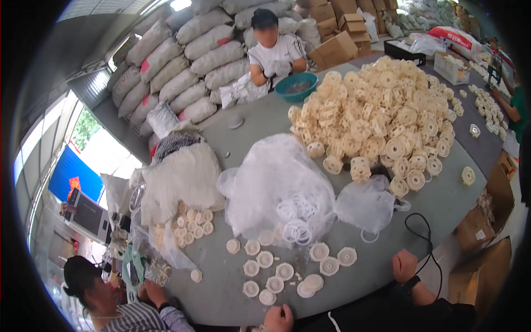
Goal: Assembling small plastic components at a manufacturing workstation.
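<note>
My left hand [278,319] rests closed at the near table edge, just below several round cream plastic caps [284,271]; nothing shows in its fingers. Further right, my right hand [405,265] lies on the table edge as a loose fist, a dark band on its wrist and no object visible in it. A black cable [428,238] curves close beside it. Beyond the caps, a clear plastic bag [271,177] spills white rings [298,218] onto the grey table [215,288]. A smaller clear bag [368,205] sits to its right.
A large heap of cream spool-like parts [381,110] covers the table's far right. Across the table stands a person [276,52] by a teal basin [297,87]. Another person [110,299] works at lower left, near a sack [180,177] with small caps. Cardboard boxes [478,276] stand at right.
</note>
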The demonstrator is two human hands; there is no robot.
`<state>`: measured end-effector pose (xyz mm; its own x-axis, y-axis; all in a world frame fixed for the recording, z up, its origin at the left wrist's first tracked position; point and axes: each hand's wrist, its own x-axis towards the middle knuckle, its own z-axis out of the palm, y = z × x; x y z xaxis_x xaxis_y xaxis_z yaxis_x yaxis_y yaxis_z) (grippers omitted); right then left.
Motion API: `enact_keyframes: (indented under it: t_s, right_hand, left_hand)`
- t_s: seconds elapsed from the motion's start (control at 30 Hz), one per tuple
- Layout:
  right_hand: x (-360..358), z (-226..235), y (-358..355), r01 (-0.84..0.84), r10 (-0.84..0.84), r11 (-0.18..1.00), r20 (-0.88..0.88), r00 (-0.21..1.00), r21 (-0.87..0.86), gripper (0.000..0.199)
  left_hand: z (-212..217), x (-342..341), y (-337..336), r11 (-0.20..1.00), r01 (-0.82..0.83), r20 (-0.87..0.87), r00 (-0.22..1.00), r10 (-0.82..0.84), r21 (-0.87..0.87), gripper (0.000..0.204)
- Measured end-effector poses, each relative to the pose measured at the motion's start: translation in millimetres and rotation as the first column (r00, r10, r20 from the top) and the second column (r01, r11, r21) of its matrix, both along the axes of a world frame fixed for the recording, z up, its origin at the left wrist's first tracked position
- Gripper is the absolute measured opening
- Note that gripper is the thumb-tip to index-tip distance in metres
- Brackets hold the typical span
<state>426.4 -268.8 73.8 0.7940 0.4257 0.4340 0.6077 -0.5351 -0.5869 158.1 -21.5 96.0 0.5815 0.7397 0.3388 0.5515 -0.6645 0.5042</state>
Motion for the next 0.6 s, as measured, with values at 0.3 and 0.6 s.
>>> enact_keyframes:
  t_s: [0.3, 0.6]
  right_hand:
    - [6.4, -11.5, 12.4, -0.082, 0.083, 0.996, -0.060, 0.995, 0.020, 0.012]
    - [5.7, -22.9, -0.1, -0.167, 0.164, 0.986, -0.132, 0.978, -0.013, 0.021]
  left_hand:
    - [-22.6, -5.0, 15.9, 0.997, -0.072, -0.082, 0.994, 0.075, 0.040, 0.025]
    - [-18.7, -3.4, 19.5, 0.996, -0.084, 0.010, 0.996, 0.083, 0.035, 0.021]
